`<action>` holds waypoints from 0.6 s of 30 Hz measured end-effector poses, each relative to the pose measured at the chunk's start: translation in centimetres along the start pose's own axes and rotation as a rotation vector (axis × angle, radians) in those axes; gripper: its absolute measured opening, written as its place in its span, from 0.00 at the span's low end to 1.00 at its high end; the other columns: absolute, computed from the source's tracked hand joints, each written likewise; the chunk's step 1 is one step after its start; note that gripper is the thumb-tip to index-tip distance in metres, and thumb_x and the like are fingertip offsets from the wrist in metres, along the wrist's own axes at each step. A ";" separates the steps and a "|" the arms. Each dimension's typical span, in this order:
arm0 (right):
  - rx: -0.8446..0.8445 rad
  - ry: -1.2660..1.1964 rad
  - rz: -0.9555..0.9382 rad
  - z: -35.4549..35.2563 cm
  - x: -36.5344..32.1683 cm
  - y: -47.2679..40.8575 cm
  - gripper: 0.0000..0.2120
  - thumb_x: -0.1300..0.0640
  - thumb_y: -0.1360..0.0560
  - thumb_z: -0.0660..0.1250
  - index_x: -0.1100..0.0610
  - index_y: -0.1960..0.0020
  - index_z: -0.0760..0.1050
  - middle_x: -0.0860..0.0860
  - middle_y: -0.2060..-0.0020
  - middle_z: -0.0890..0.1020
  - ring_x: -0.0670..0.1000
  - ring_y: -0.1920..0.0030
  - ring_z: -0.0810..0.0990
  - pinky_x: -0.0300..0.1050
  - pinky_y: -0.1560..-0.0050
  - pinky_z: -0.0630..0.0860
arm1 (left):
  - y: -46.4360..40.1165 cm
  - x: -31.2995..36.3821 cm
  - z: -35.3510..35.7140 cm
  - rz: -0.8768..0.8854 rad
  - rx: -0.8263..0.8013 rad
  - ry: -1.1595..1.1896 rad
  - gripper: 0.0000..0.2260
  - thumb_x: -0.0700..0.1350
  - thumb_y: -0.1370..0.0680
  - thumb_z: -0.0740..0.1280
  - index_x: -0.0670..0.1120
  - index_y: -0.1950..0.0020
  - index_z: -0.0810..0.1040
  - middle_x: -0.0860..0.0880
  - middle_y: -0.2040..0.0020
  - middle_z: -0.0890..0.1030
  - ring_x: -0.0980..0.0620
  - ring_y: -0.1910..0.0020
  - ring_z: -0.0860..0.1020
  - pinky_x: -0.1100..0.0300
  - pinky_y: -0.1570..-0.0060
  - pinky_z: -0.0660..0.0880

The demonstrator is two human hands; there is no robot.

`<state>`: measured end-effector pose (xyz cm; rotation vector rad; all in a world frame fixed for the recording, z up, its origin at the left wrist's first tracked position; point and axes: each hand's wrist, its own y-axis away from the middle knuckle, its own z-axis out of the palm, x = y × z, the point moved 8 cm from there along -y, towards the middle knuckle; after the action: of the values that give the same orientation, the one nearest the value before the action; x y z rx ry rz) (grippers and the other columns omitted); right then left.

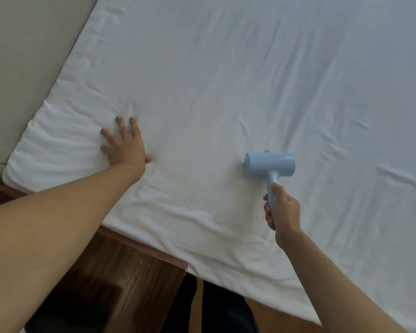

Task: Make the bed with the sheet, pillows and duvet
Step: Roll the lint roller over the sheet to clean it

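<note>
A white sheet (226, 75) covers the bed and fills most of the head view, with creases along its near edge and left corner. My left hand (124, 143) lies flat on the sheet near that corner, fingers spread and straight. My right hand (282, 210) grips the handle of a light blue handheld steamer (269, 164), whose barrel-shaped head rests on or just above the sheet to the right of my left hand. No pillows or duvet are in view.
A beige headboard or wall (22, 56) runs along the sheet's left edge. A dark wooden bedside table (130, 272) stands below the bed's near edge, with wood floor (269, 316) and dark clothing beside it.
</note>
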<state>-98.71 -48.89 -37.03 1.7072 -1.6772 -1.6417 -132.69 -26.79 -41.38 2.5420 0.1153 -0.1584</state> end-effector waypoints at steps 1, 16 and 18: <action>0.015 -0.044 0.023 -0.2 0.6 0.6 0.16 0.48 0.22 0.63 0.60 0.60 0.74 0.52 0.75 0.68 0.48 0.78 0.61 0.37 0.79 0.57 | 0.7 0.3 0.4 0.010 0.001 0.018 0.45 0.52 0.23 0.71 0.49 0.19 0.41 0.45 0.19 0.41 0.28 0.24 0.48 0.34 0.33 0.65; -0.049 -0.244 0.206 1.9 4.2 4.9 0.17 0.45 0.21 0.61 0.59 0.58 0.74 0.50 0.75 0.70 0.47 0.79 0.61 0.38 0.80 0.57 | 9.1 4.6 5.2 0.185 -0.055 -0.014 0.51 0.61 0.27 0.72 0.52 0.20 0.37 0.48 0.20 0.38 0.23 0.26 0.48 0.35 0.32 0.64; -0.086 -0.176 0.226 3.1 5.9 6.2 0.16 0.46 0.21 0.62 0.59 0.58 0.73 0.51 0.75 0.70 0.47 0.79 0.61 0.38 0.79 0.56 | 9.0 4.7 5.1 0.183 -0.063 -0.031 0.51 0.61 0.27 0.71 0.52 0.20 0.36 0.47 0.20 0.37 0.23 0.26 0.48 0.36 0.32 0.65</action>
<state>-106.21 -53.98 -36.33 1.3133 -1.7739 -1.7686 -127.45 -36.91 -41.26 2.4704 -0.1222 -0.1199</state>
